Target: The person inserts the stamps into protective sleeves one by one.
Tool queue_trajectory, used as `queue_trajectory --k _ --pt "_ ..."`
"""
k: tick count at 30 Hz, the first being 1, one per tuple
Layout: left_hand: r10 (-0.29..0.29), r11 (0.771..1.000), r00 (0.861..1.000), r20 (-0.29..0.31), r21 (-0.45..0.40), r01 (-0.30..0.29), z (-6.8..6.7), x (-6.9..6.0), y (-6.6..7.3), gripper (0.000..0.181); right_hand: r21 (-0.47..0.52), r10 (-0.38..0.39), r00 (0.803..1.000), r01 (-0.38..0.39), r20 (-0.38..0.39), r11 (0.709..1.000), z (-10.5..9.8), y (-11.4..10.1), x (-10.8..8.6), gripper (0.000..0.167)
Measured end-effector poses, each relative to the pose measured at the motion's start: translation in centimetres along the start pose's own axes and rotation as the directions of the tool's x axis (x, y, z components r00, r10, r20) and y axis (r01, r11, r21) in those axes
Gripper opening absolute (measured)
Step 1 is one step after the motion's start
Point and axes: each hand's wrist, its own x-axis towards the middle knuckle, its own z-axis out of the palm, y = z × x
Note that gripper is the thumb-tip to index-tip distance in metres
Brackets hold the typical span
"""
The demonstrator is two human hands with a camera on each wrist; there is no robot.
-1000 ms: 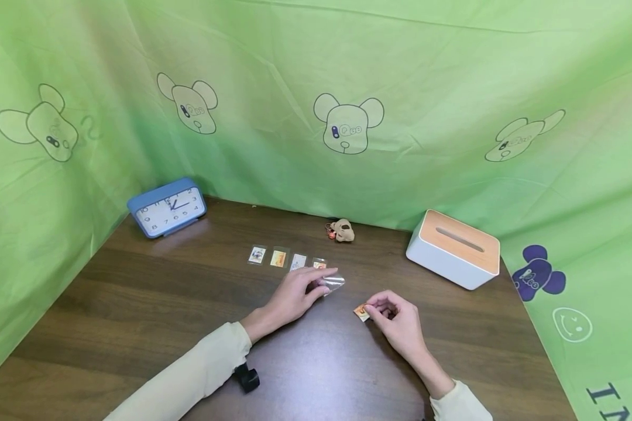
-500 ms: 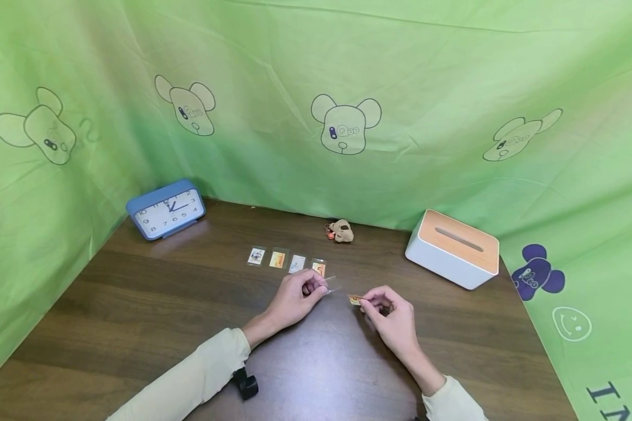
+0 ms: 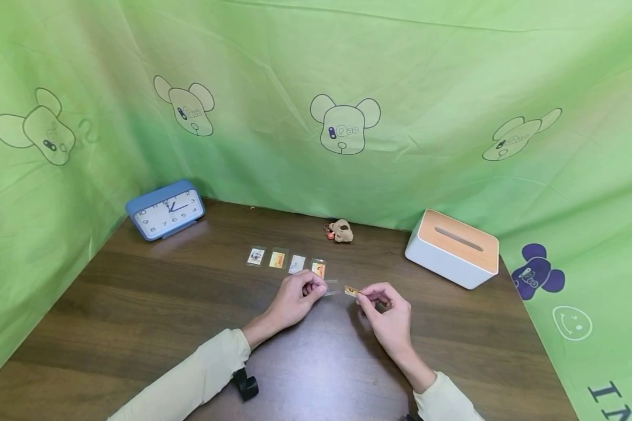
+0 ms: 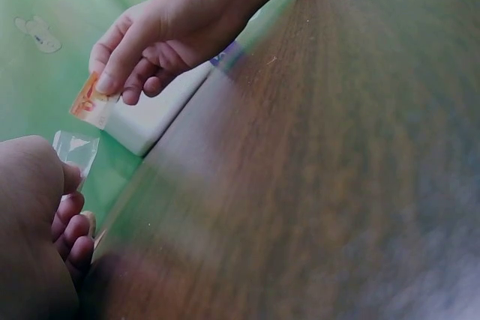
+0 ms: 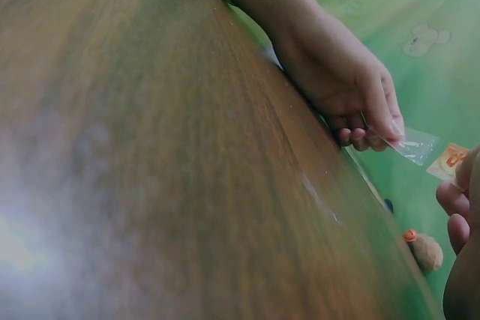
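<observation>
My left hand pinches a small clear plastic sleeve between thumb and finger; its free end points right. Facing it, my right hand pinches a stamp-sized orange and cream picture card by one edge. A narrow gap separates the card from the sleeve's end in the head view. Behind my left hand, several small picture cards in clear sleeves lie in a row on the table; the rightmost orange card is nearest to that hand.
A blue clock stands at the back left of the brown wooden table. Along the back edge lies a small beige plush-like item with an orange charm. A white tissue box with a wooden lid sits at the right. Green printed cloth hangs behind.
My right hand has moved left and slightly up, carrying the picture card closer to the sleeve. My left fingers have curled in more around the sleeve, which now shows narrower.
</observation>
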Motion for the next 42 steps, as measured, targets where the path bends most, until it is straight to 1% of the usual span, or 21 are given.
queue_trajectory --k 3,8,12,15,21,34,39,42 --pt "0.001 1.0 1.0 0.007 -0.001 -0.001 -0.02 0.02 -0.01 0.006 0.009 -0.017 1.0 0.017 -0.009 1.0 0.2 -0.04 0.06 0.02" --pt "0.008 1.0 1.0 0.014 -0.006 -0.008 -0.03 0.02 0.07 0.006 0.032 -0.023 1.0 0.023 -0.003 0.999 0.45 -0.05 0.11 0.021" --pt "0.012 1.0 1.0 0.019 0.001 -0.012 -0.04 0.02 0.16 0.007 0.046 -0.005 1.0 0.004 0.018 0.999 0.57 -0.05 0.13 0.025" --pt "0.008 1.0 1.0 0.026 0.005 -0.008 -0.03 0.05 0.16 0.007 0.048 0.021 0.999 -0.022 0.038 0.999 0.58 -0.08 0.14 0.025" --pt "0.012 1.0 0.999 0.036 0.006 -0.012 -0.01 0.03 0.04 0.007 0.029 0.055 0.996 -0.057 0.072 0.998 0.53 -0.05 0.15 0.018" --pt "0.062 0.998 0.998 0.03 0.014 -0.062 0.11 -0.12 -0.25 0.005 0.002 0.111 0.989 -0.112 0.096 0.994 0.51 0.05 0.2 0.014" --pt "0.08 0.997 0.996 0.039 0.014 -0.081 0.14 -0.07 -0.22 0.005 -0.024 0.122 0.986 -0.12 0.111 0.992 0.53 -0.06 0.2 0.014" --pt "0.084 0.996 0.995 0.052 0.007 -0.085 0.17 -0.04 -0.23 0.008 -0.041 0.128 0.985 -0.124 0.118 0.991 0.58 -0.08 0.19 0.014"
